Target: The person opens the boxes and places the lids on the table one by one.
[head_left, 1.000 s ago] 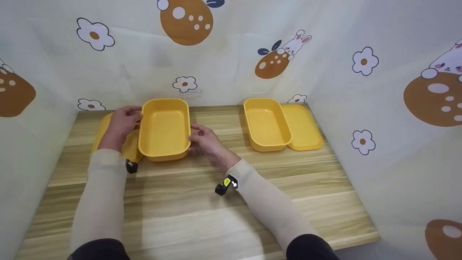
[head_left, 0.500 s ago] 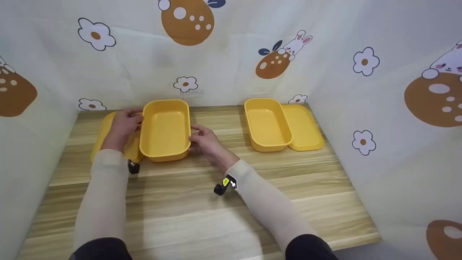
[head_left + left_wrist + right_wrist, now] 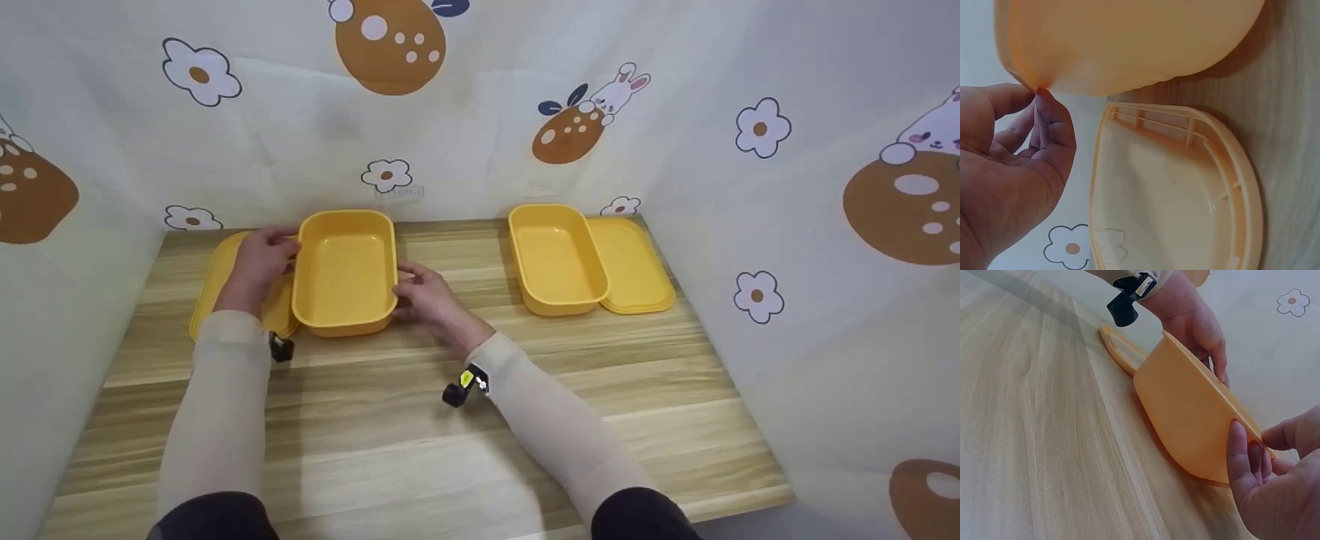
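Observation:
In the head view a yellow lunch box (image 3: pixel 345 277) without a lid stands at the left rear of the table. My left hand (image 3: pixel 259 262) holds its left rim; in the left wrist view the thumb and forefinger pinch the edge of the box (image 3: pixel 1129 45). On the opposite side my right hand (image 3: pixel 435 300) grips the right rim, its thumb and fingers on either side of the edge in the right wrist view. A yellow lid (image 3: pixel 216 277) lies under the left forearm, beside the box and partly hidden by the hand.
A second open yellow lunch box (image 3: pixel 559 259) stands at the right rear, with another yellow lid (image 3: pixel 634 266) against its right side. Patterned cloth walls (image 3: pixel 480 135) border the wooden table (image 3: pixel 420 450) at the back and sides.
Both hands keep hold of the left lunch box, which has shifted slightly to the right and towards me. The left forearm has moved a little right. The right box and its lid stay put.

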Tool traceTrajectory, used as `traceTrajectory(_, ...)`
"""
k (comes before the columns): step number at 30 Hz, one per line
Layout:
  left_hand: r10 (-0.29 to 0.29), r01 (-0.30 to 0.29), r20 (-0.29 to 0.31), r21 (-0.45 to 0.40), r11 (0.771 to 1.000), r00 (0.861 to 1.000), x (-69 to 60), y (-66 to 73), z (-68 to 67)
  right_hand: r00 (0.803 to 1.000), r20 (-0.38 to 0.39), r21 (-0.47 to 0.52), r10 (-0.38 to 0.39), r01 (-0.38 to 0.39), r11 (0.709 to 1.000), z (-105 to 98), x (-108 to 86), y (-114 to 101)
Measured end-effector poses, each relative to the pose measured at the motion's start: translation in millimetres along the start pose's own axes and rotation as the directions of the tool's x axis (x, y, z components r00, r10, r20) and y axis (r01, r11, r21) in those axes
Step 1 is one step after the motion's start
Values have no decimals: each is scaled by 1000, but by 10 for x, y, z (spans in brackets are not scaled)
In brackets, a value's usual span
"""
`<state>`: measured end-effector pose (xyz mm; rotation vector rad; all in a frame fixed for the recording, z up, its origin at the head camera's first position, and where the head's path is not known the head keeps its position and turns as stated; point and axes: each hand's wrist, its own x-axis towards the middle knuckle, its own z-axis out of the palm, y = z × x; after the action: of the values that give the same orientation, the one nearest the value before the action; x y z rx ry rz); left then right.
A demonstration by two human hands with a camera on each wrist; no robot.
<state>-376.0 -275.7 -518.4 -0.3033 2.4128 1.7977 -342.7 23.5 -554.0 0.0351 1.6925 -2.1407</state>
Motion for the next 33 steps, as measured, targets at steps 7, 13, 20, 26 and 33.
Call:
traceTrajectory(7, -35, 35, -17, 29, 999, 999, 39, -40, 2, 1000, -6, 0, 0, 0, 1000, 26, 3, 19)
traceTrajectory(13, -16, 17, -24, 46, 999, 1000, 30, -93, -4, 1000, 0, -1, 1, -1, 1000, 38, -1, 27)
traceTrajectory(20, -10, 13, -44, 66, 998, 999, 24, -123, 1, 1000, 12, 10, 6, -6, 1000, 40, 0, 32)
traceTrajectory(26, -29, 32, -47, 56, 998, 998, 24, -116, -20, 1000, 8, -2, 6, -6, 1000, 56, 9, 40)
traceTrajectory(33, -29, 33, -59, 70, 997, 998, 26, -108, -49, 999, 32, -31, 1, 0, 1000, 69, 3, 31)
